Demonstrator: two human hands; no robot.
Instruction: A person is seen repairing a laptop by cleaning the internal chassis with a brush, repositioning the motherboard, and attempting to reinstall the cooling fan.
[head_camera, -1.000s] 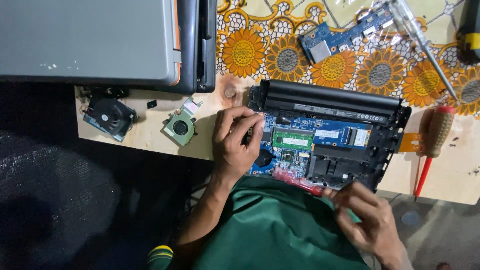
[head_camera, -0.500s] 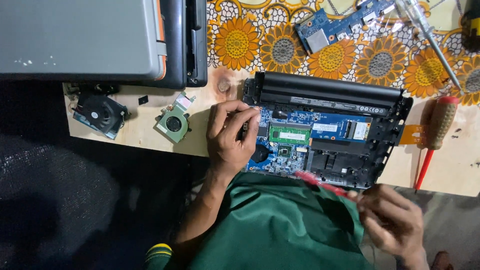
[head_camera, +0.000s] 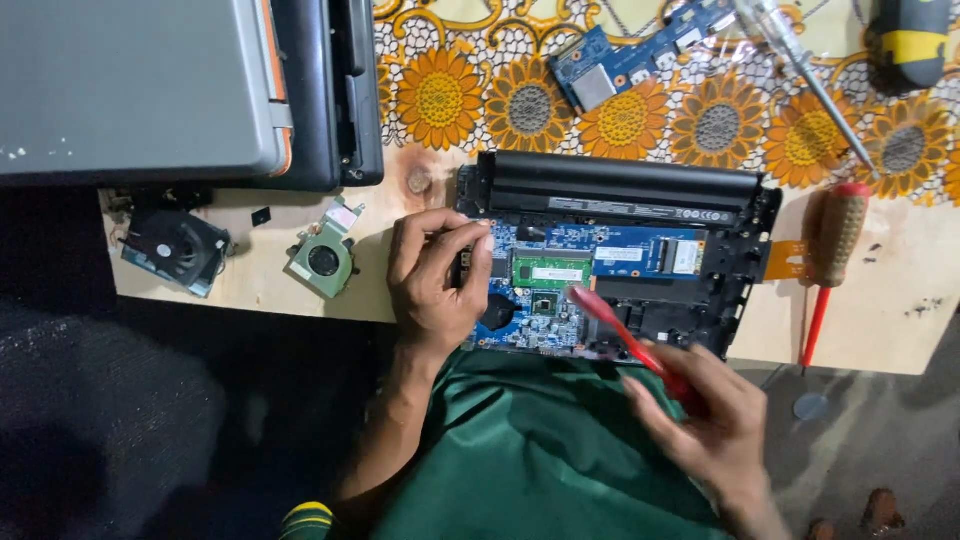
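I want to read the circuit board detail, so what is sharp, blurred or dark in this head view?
Head view: the blue circuit board is evenly lit and fairly sharp; the right hand and its red tool are motion-blurred; the left hand is sharp; the lower-left area is in deep shadow.

Blue circuit board (head_camera: 600, 265) in a black laptop base (head_camera: 640, 185), green memory stick (head_camera: 552, 271) at its centre. Red tool (head_camera: 625, 340) at five o'clock. Orange-and-yellow sunflower cloth (head_camera: 440, 95) at twelve (brown centres). Green garment (head_camera: 520, 450) at six.
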